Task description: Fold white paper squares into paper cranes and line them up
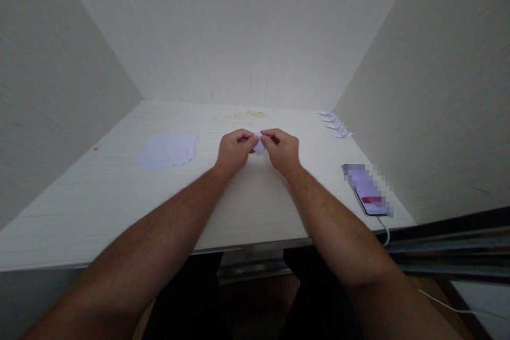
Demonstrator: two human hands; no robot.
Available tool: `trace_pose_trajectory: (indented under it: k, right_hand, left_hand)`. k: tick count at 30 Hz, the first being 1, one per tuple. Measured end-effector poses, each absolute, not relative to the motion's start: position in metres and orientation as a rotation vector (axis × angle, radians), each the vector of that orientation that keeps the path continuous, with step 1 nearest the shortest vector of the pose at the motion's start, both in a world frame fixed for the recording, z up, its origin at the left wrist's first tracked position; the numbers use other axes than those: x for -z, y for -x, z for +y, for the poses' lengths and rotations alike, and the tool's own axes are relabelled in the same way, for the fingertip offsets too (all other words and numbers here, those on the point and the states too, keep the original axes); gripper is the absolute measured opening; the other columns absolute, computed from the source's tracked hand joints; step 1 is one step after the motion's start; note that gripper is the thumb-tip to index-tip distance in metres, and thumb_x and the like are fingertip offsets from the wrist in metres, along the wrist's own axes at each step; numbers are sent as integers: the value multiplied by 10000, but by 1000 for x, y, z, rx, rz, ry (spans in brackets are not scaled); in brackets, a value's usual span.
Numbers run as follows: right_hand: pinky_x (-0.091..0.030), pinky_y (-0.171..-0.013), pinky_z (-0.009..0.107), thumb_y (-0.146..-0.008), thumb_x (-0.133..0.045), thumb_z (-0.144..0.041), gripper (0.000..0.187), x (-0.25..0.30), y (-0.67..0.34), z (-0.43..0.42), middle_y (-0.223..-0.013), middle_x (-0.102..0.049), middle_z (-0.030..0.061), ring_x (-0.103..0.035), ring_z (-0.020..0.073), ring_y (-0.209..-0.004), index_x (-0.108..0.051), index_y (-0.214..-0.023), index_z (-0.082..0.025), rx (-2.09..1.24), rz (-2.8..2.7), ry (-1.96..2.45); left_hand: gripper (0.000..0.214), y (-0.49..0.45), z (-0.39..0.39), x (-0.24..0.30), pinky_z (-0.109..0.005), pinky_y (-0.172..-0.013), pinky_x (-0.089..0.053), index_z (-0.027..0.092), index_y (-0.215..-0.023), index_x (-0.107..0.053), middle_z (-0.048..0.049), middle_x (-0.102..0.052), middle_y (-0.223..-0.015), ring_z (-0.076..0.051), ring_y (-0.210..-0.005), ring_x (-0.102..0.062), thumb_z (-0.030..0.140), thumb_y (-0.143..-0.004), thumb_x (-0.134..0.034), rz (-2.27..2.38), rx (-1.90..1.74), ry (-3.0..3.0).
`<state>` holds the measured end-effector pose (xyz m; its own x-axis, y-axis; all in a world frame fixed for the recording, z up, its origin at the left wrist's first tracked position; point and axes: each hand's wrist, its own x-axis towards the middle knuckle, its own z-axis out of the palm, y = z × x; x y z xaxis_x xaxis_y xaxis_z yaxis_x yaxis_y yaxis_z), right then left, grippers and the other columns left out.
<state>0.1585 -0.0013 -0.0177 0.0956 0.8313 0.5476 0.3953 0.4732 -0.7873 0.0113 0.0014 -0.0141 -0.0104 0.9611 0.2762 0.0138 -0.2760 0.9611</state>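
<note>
A small folded piece of white paper (pixel 259 144) is pinched between both hands above the middle of the white table. My left hand (pixel 236 149) grips its left side with thumb and fingers closed. From the other side, my right hand (pixel 282 149) pinches it in the same way. The fingers cover much of the paper, so its exact folded shape cannot be made out. To the left lies a stack of white paper sheets (pixel 169 149), apart from the hands.
Several folded paper pieces (pixel 337 126) stand in a row at the back right. A phone (pixel 365 189) with a white cable (pixel 385 231) lies near the right edge. Walls enclose the table (pixel 255 202) on three sides. Yellowish marks (pixel 249 115) show near the back.
</note>
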Motion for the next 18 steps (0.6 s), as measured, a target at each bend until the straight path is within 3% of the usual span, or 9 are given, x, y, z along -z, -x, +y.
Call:
trace_pose_trajectory:
  k: [7, 18]
  right_hand:
    - [-576, -869, 380, -831, -682, -316, 131, 20, -158, 0, -919, -781, 20, -707, 180, -834, -794, -884, -275, -477, -1507, 1081]
    - [-573, -849, 353, -832, -682, -302, 121, 17, -157, -2, -919, -780, 21, -706, 163, -830, -788, -876, -265, -531, -1502, 1049]
  left_hand:
    - [204, -11, 1, 13, -243, -602, -553, 158, -718, -698, -16, -677, -657, -114, -596, -622, 345, -725, -778, 1087, -1418, -1409]
    - [197, -11, 2, 13, -253, -628, -552, 159, -746, -708, -23, -693, -685, -120, -623, -627, 345, -735, -773, 1051, -1425, -1418]
